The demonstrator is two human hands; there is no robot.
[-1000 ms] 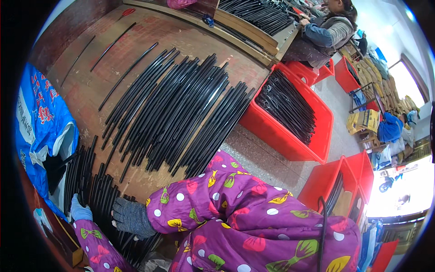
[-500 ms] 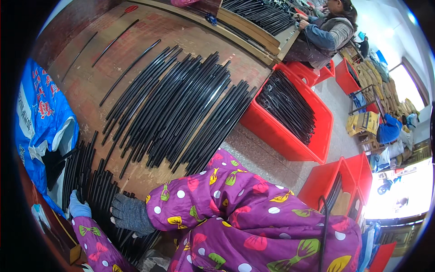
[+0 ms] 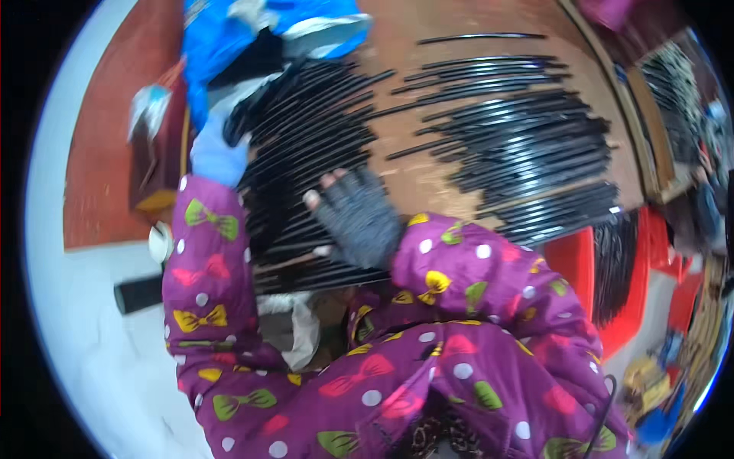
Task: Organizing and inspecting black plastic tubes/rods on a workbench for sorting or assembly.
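My left hand [image 3: 218,155], in a light blue glove, is at the left edge of a pile of thin black rods [image 3: 317,103]. Its thumb and fingers close around a dark, blurred thing [image 3: 238,128] that I cannot make out. Lying across the same pile, my right hand [image 3: 355,218] wears a grey fingerless glove. Its fingers are spread, with nothing gripped in them. Farther right on the brown table [image 3: 413,183], more black rods [image 3: 527,145] lie side by side in a wide row.
A blue plastic bag [image 3: 325,27] with a dark opening lies beyond my left hand. At the right, a red bin [image 3: 631,306] holds black rods. A wooden rail [image 3: 612,84] edges the table's far right. A whitish bag [image 3: 302,333] hangs below the near edge.
The view has swung left and down, so the table looks turned. My left hand has gone from resting on rod ends to the dark thing beside the bag. My right hand stays over the pile.
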